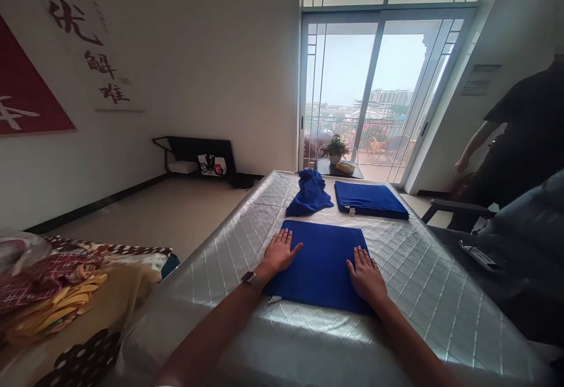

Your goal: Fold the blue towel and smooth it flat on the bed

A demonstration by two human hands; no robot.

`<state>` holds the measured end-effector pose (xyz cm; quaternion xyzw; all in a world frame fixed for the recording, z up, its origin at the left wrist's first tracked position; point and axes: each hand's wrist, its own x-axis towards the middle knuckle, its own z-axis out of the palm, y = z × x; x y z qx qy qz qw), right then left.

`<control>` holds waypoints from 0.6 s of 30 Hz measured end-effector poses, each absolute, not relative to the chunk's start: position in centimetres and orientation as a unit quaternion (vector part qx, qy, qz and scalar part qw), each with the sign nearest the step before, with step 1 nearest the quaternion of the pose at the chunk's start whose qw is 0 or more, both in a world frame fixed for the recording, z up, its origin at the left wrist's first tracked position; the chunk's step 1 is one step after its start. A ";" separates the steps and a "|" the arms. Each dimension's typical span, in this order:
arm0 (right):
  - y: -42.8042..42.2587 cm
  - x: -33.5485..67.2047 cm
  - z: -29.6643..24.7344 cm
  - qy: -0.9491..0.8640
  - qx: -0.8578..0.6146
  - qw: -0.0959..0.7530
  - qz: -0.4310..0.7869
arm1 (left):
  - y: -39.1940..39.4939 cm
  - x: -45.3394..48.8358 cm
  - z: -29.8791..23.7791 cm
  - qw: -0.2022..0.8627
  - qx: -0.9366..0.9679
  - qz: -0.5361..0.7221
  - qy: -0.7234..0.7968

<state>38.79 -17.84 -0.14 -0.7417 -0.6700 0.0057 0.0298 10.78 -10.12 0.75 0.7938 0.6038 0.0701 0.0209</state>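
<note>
A blue cloth [321,263], folded into a flat rectangle, lies in front of me on the silver quilted table cover [238,258]. My left hand [281,251] rests flat on its left edge, fingers stretched out. On the right edge lies my right hand [367,274], palm down with the fingers extended. A small white tag pokes out at the cloth's near left corner. Beyond it sits a stack of folded blue cloths [372,199] with a white label at its front. To the left of that stack is a crumpled blue cloth [311,192].
Clothes and fabrics [66,293] are heaped at the lower left. A person in dark clothing [520,123] stands at the right, behind a dark armchair [524,252]. Past the table's far end, a potted plant [335,149] stands before the glass sliding doors [343,81].
</note>
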 end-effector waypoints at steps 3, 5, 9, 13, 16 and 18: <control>-17.8 38.8 -0.2 -0.673 -0.739 0.038 0.003 | -11.1 14.2 1.5 0.015 0.815 0.091 0.573; -17.8 38.9 -0.2 -0.677 -0.734 0.044 0.001 | -12.1 18.0 1.7 0.039 0.856 0.100 0.506; -18.0 39.5 -0.7 -0.699 -0.715 0.028 -0.013 | -13.9 25.8 1.3 0.083 0.915 0.125 0.375; -18.1 39.7 -0.7 -0.705 -0.708 0.026 -0.019 | -14.3 27.5 0.6 0.104 0.916 0.132 0.366; -17.9 39.4 -0.5 -0.689 -0.723 0.041 -0.005 | -13.9 24.1 0.2 0.093 0.909 0.122 0.388; -17.8 39.2 -0.4 -0.678 -0.733 0.052 0.008 | -13.6 20.6 0.1 0.089 0.901 0.109 0.411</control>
